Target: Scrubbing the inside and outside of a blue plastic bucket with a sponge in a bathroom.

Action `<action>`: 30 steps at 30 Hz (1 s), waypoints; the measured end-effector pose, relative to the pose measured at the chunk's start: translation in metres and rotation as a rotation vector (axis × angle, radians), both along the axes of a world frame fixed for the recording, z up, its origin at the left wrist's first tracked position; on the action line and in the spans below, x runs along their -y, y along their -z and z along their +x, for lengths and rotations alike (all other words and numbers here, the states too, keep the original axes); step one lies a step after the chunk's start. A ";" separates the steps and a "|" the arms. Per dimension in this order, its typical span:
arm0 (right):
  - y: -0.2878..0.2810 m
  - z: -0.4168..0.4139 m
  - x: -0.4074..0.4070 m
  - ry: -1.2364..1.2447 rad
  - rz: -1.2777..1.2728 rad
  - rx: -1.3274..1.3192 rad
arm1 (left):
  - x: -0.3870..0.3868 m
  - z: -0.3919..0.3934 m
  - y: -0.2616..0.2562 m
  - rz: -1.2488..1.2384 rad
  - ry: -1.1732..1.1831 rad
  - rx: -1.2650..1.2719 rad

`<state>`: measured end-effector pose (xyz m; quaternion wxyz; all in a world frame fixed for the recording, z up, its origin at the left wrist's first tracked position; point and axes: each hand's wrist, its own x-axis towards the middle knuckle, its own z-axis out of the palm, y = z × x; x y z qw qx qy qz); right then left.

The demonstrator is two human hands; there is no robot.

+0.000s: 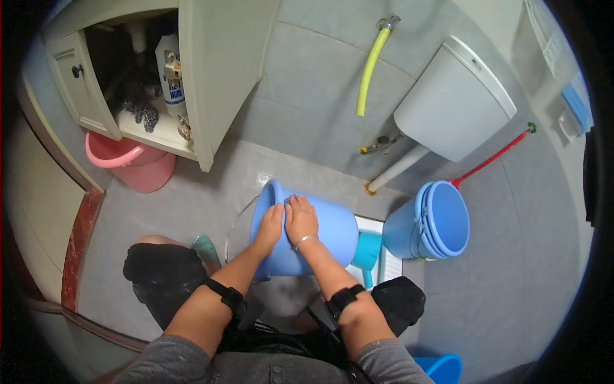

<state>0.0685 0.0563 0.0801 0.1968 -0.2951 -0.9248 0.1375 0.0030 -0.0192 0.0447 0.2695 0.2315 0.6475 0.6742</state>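
Observation:
A large blue plastic bucket (331, 225) lies on its side between my knees, its mouth facing left. The thin wire handle (230, 235) hangs out from the mouth. At the rim, my left hand (269, 228) holds the bucket. Close beside it, my right hand (302, 218), with a bangle on the wrist, lies flat on the outer wall just behind the rim. A small greyish bit shows at the fingertips of the right hand; what it is, and whether the hand grips it, is hidden. A turquoise plastic dipper (367, 250) lies beyond the bucket's base.
Nested blue buckets (405, 230) stand right, by a white squat toilet (392, 266). A cistern (451, 101) and yellow-green hose (370, 72) are on the wall. Left are an open cabinet (230, 57) holding a bottle (170, 77) and scouring pads (144, 113), and a pink bucket (148, 168).

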 end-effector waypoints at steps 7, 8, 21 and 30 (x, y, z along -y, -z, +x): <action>-0.003 0.008 0.007 0.025 -0.017 -0.076 | 0.005 0.005 0.000 0.012 0.024 0.016; -0.003 0.017 0.017 0.020 -0.019 -0.067 | 0.005 0.003 0.000 0.010 0.019 0.025; -0.004 0.001 -0.005 0.029 0.028 -0.016 | 0.008 0.008 -0.007 -0.043 0.000 -0.039; 0.024 0.042 -0.045 0.264 -0.054 0.026 | 0.005 0.004 0.006 -0.007 0.005 -0.035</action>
